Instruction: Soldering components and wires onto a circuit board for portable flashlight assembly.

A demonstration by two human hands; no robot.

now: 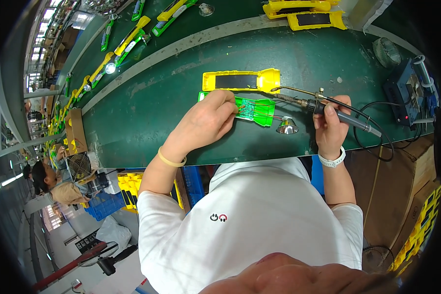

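Observation:
A green flashlight housing half lies on the bench with a small circuit board and thin red and black wires in it. My left hand is over its left part, fingers pinched together; what they hold is hidden. My right hand grips a soldering iron with a thin metal feed tube fixed along it. The iron's tip points left, above the housing's right end. Wires run from the board to a shiny reflector cup. Just beyond lies a yellow housing half with a black panel.
A blue soldering station with a solder spool stands at right, its black cable looping near my right hand. Beyond a raised strip, yellow and green flashlights form a line. Yellow housings are stacked at the back. Another person sits at left.

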